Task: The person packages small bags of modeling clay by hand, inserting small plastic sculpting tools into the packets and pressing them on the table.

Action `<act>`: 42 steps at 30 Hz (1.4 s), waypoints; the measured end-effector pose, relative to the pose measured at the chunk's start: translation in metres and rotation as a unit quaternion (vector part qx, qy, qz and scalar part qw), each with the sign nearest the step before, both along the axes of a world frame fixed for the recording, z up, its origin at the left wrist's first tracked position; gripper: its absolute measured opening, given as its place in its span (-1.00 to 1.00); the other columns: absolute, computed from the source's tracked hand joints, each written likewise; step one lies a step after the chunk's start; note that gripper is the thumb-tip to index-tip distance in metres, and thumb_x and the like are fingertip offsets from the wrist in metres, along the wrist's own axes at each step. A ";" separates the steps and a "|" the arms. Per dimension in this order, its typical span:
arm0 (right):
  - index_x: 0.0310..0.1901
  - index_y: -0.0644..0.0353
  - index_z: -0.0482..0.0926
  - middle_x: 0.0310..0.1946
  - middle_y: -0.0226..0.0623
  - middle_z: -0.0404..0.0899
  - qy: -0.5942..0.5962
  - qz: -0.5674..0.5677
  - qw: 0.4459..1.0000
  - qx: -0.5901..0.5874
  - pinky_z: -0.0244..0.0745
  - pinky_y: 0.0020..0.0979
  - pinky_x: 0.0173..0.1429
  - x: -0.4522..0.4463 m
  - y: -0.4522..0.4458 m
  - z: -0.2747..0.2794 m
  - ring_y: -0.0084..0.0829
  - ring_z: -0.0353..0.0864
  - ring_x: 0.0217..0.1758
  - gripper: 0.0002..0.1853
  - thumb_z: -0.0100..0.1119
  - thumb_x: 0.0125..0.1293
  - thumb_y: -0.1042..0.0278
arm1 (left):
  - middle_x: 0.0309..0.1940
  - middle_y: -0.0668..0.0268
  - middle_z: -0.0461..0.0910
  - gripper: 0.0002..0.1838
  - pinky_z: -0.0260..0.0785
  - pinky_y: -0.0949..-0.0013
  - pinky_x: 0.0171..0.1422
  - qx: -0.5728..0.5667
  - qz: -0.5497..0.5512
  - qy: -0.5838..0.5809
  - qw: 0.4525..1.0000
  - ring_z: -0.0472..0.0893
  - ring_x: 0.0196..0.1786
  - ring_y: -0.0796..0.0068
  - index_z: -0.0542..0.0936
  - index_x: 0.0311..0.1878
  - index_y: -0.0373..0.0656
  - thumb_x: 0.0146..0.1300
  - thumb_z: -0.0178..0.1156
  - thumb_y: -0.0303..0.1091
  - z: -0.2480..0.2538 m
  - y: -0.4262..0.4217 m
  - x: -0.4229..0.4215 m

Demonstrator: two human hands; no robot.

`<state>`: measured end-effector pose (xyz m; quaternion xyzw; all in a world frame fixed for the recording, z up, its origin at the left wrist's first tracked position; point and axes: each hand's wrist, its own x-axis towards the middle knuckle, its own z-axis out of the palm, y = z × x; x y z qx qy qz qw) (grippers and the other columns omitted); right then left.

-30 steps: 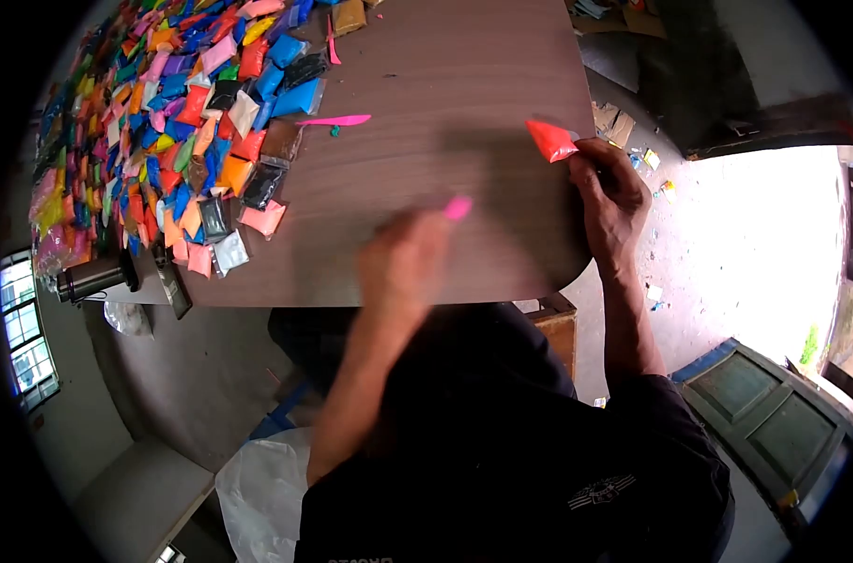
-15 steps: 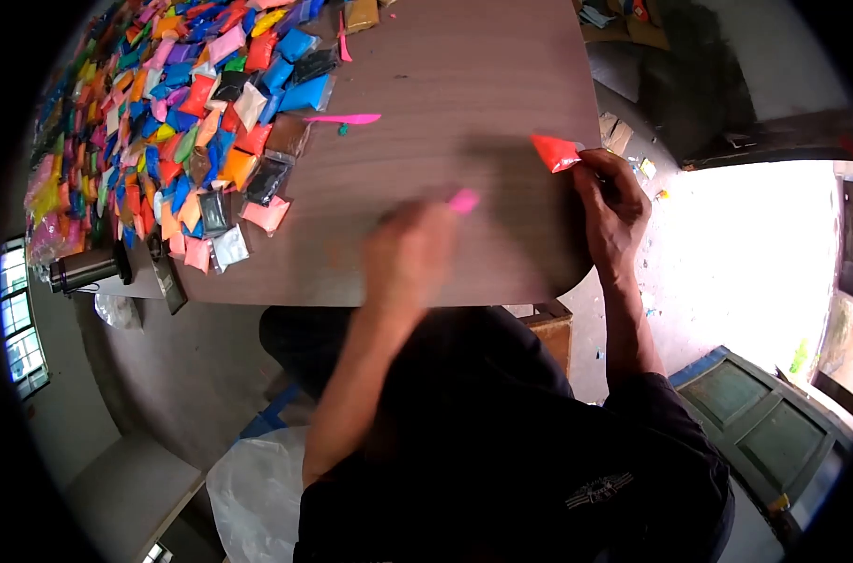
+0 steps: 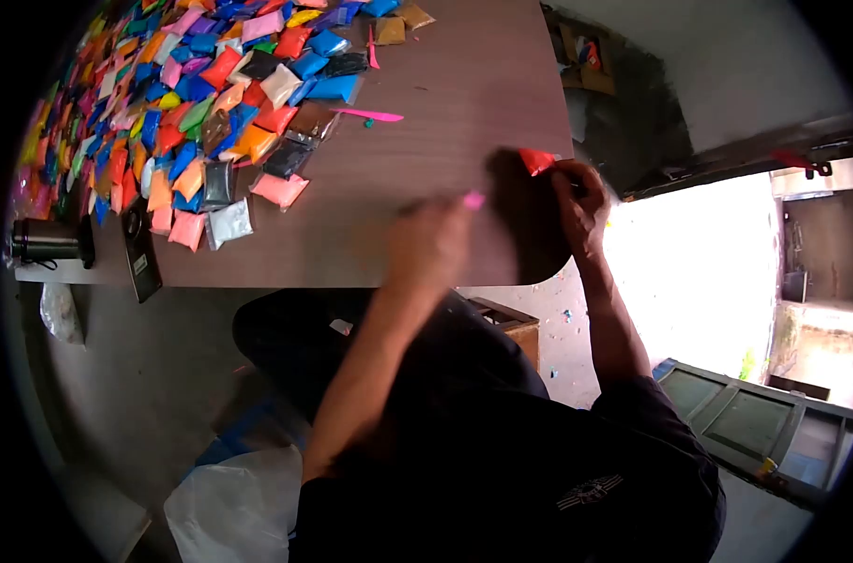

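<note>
My left hand (image 3: 431,239) is above the table's front part, blurred by motion. Its fingers are closed, and a small pink thing (image 3: 474,199) sticks out at the fingertips; its kind is too blurred to tell. Near the table's right edge, my right hand (image 3: 584,202) pinches the end of a red packet (image 3: 537,161) between thumb and fingers. The packet looks like soft clay in clear plastic, tilted above the tabletop (image 3: 445,122). Many similar coloured packets (image 3: 281,190) lie heaped on the left of the table.
A pink plastic knife (image 3: 372,114) and another pink tool (image 3: 372,49) lie beside the heap. At the left front are a metal flask (image 3: 49,241) and a dark flat object (image 3: 140,253). A clear plastic bag (image 3: 234,507) is below, and a wooden box (image 3: 511,324) stands under the table.
The whole view has shifted and turned slightly. My left hand, still blurred, appears a little farther right with the pink thing. My right hand keeps its pinch on the red packet.
</note>
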<state>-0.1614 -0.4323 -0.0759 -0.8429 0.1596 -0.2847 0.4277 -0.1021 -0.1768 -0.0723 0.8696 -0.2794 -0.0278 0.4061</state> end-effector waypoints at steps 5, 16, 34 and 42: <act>-0.05 0.23 0.74 -0.07 -0.17 0.75 0.007 0.002 0.999 -0.047 0.65 -0.32 0.13 0.001 0.001 0.002 -0.26 0.78 -0.01 -0.84 0.33 0.38 0.46 | -0.45 0.09 0.65 -0.82 0.57 -0.06 -0.33 -0.079 -0.211 -0.050 0.973 0.71 -0.39 -0.08 0.60 -0.33 -0.10 0.43 0.21 -0.28 0.002 -0.039 -0.086; -0.04 0.26 0.74 -0.10 -0.17 0.75 -0.004 0.023 0.997 -0.073 0.62 -0.34 0.14 0.002 0.000 0.002 -0.32 0.76 -0.03 -0.83 0.30 0.40 0.44 | -0.36 0.10 0.73 -0.83 0.59 0.01 -0.37 -0.064 -0.003 -0.203 0.977 0.72 -0.41 -0.03 0.67 -0.26 -0.07 0.46 0.16 -0.31 -0.024 -0.006 0.004; -0.06 0.23 0.76 -0.11 -0.18 0.75 0.019 -0.001 0.998 -0.055 0.62 -0.34 0.16 0.004 -0.005 -0.007 -0.33 0.75 -0.04 -0.83 0.31 0.38 0.41 | -0.37 0.02 0.72 -0.77 0.59 -0.05 -0.19 -0.005 -0.023 -0.109 0.994 0.73 -0.28 -0.10 0.70 -0.32 -0.12 0.46 0.20 -0.27 0.001 -0.003 -0.006; -0.07 0.19 0.77 -0.14 -0.09 0.75 -0.015 0.017 0.997 -0.070 0.66 -0.24 0.09 0.003 -0.002 -0.002 -0.15 0.78 -0.07 -0.81 0.32 0.35 0.36 | -0.35 0.05 0.73 -0.75 0.57 -0.06 -0.14 -0.039 -0.070 -0.042 0.996 0.72 -0.23 -0.13 0.73 -0.25 -0.08 0.47 0.25 -0.14 0.036 0.000 -0.050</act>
